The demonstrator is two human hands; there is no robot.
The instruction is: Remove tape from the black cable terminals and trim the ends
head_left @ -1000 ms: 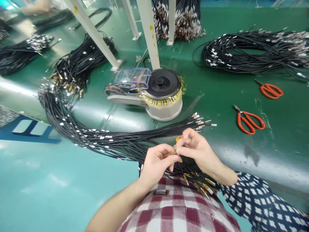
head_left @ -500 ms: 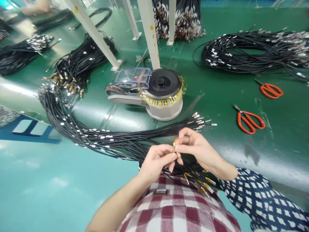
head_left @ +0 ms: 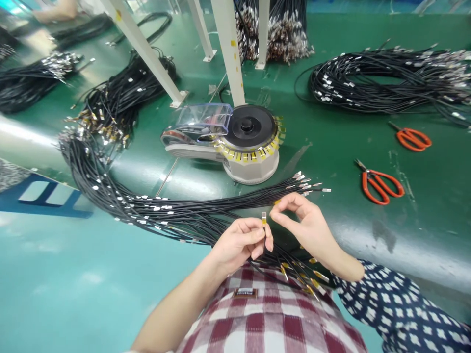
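My left hand (head_left: pixel 241 242) pinches a black cable just below its small metal connector (head_left: pixel 264 215), which points up. Yellow tape (head_left: pixel 264 221) shows at the base of that connector. Just to the right, apart from the connector, my right hand (head_left: pixel 303 220) has thumb and index finger closed together. A bit of yellow tape (head_left: pixel 276 202) shows at its index finger; whether the fingertips also grip something is too small to tell. Below my hands, over the checked apron (head_left: pixel 257 314), lie several cable ends (head_left: pixel 303 279) with yellow-taped connectors.
A tape dispenser (head_left: pixel 250 147) with yellow pieces around its wheel stands ahead. A long cable bundle (head_left: pixel 165 208) runs along the table's front edge. Two orange-handled cutters (head_left: pixel 380 184) lie right. A cable coil (head_left: pixel 368 81) and white posts (head_left: pixel 230 54) are behind.
My right hand has drawn back a little to the right from the connector, so the connector and its yellow tape now show plainly. My left hand stays at the cable.
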